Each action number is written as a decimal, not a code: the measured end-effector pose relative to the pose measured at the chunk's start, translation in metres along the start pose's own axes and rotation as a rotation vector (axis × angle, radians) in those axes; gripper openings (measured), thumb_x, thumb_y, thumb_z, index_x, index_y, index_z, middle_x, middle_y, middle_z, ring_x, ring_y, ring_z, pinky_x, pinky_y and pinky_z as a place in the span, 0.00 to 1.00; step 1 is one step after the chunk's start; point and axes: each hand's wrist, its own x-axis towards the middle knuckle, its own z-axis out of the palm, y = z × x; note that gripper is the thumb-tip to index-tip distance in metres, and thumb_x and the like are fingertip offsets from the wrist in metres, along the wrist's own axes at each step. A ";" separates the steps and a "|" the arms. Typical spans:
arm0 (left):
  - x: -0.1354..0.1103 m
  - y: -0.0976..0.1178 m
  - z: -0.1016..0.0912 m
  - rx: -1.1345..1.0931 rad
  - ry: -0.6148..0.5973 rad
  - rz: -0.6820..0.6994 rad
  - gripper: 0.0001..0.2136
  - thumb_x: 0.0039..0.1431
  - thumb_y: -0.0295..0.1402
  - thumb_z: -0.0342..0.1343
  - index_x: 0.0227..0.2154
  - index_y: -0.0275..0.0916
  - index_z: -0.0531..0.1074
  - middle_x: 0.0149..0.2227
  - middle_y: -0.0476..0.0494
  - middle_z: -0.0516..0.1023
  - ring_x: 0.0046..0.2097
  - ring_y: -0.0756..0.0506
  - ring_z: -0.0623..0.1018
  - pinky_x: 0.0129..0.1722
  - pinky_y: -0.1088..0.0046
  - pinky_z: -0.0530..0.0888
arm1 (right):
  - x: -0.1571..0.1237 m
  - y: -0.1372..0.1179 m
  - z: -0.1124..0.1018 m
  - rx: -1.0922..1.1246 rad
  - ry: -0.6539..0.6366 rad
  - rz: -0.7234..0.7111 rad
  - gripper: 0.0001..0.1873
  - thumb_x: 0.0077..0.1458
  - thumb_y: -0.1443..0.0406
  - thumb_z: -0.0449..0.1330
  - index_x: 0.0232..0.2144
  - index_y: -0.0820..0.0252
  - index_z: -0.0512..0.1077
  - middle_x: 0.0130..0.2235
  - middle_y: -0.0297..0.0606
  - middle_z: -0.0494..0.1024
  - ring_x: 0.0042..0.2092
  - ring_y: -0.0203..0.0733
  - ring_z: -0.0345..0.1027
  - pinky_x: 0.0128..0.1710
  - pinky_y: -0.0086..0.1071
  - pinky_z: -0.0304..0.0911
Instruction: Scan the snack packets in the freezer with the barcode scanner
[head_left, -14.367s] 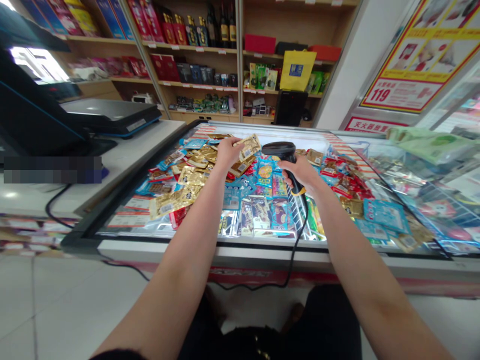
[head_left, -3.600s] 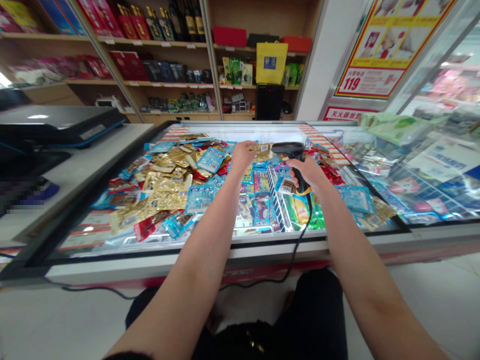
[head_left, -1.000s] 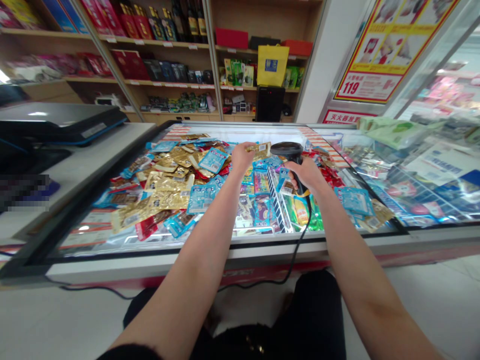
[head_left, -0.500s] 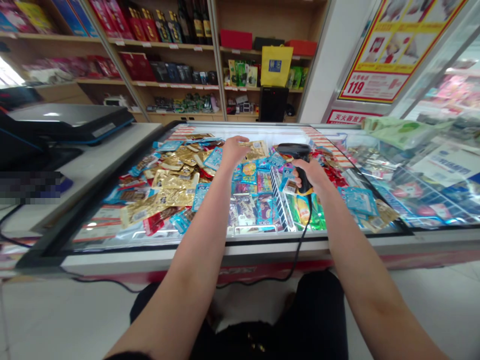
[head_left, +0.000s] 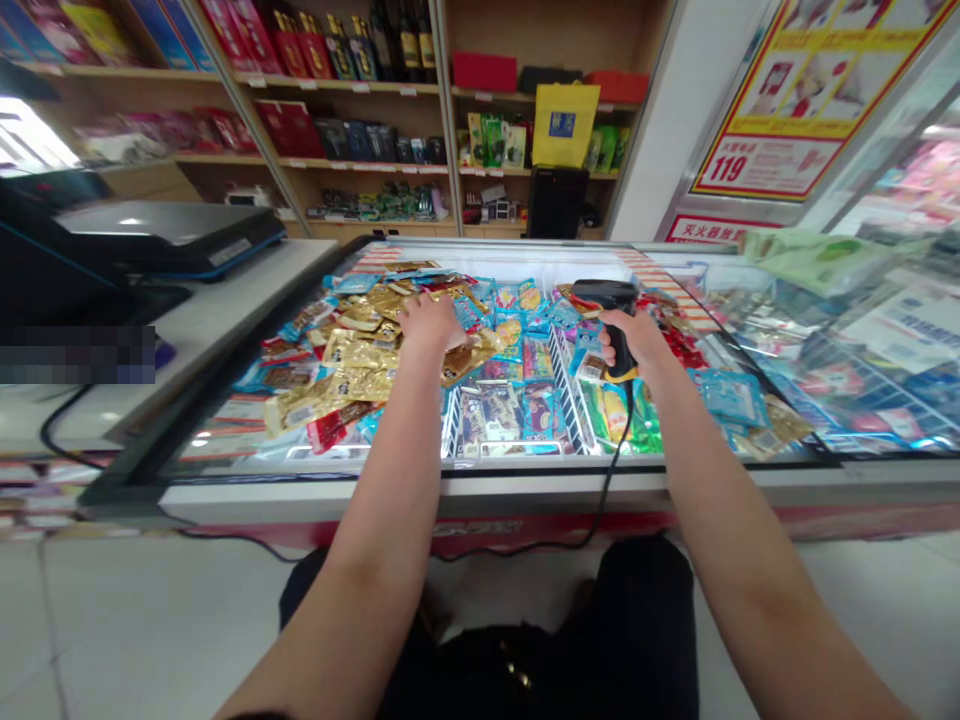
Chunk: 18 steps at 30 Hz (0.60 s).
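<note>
My left hand (head_left: 429,322) is low over a heap of gold and blue snack packets (head_left: 352,355) on the glass top of a chest freezer (head_left: 480,488). It lies palm down, and a gold packet (head_left: 474,358) sticks out from under its thumb side, pinched there as far as I can tell. My right hand (head_left: 634,345) is wrapped round the grip of a black barcode scanner (head_left: 604,294), whose head points toward the far middle of the freezer top. The scanner's black cable (head_left: 609,480) hangs over the freezer's front edge.
More blue and red packets (head_left: 724,395) lie to the right of the scanner. A white counter (head_left: 225,310) with a black till device (head_left: 172,235) stands at the left. Wooden shelves (head_left: 390,90) of boxes and bottles line the back wall. A red and yellow poster (head_left: 795,100) hangs at the right.
My left hand has dropped from beside the scanner head down and left onto the gold heap, bringing the gold packet with it. The right hand and scanner have held still.
</note>
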 end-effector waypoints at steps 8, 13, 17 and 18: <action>0.000 0.056 0.003 -0.072 0.093 0.142 0.25 0.53 0.42 0.58 0.53 0.38 0.69 0.56 0.32 0.70 0.58 0.33 0.68 0.56 0.56 0.66 | -0.001 -0.006 -0.007 -0.023 0.049 0.023 0.08 0.50 0.65 0.61 0.23 0.61 0.66 0.17 0.31 0.68 0.15 0.33 0.58 0.11 0.28 0.55; 0.007 0.114 0.032 -0.136 0.037 0.299 0.18 0.57 0.37 0.54 0.49 0.35 0.73 0.52 0.34 0.74 0.54 0.37 0.73 0.52 0.63 0.71 | 0.001 -0.007 -0.015 -0.007 0.065 0.015 0.08 0.49 0.65 0.61 0.22 0.60 0.66 0.16 0.31 0.67 0.14 0.33 0.58 0.10 0.28 0.55; 0.017 0.144 0.058 -0.204 -0.006 0.258 0.21 0.58 0.42 0.53 0.49 0.31 0.72 0.54 0.28 0.72 0.57 0.33 0.70 0.53 0.60 0.70 | 0.004 -0.006 -0.018 -0.011 0.081 -0.007 0.09 0.48 0.65 0.60 0.21 0.60 0.65 0.16 0.31 0.67 0.14 0.34 0.58 0.10 0.29 0.55; 0.019 0.148 0.063 -0.230 -0.025 0.239 0.23 0.59 0.44 0.53 0.50 0.31 0.71 0.57 0.27 0.69 0.60 0.32 0.67 0.55 0.58 0.68 | 0.004 -0.006 -0.018 -0.016 0.086 -0.008 0.09 0.49 0.65 0.60 0.21 0.60 0.65 0.16 0.31 0.67 0.14 0.34 0.58 0.10 0.29 0.55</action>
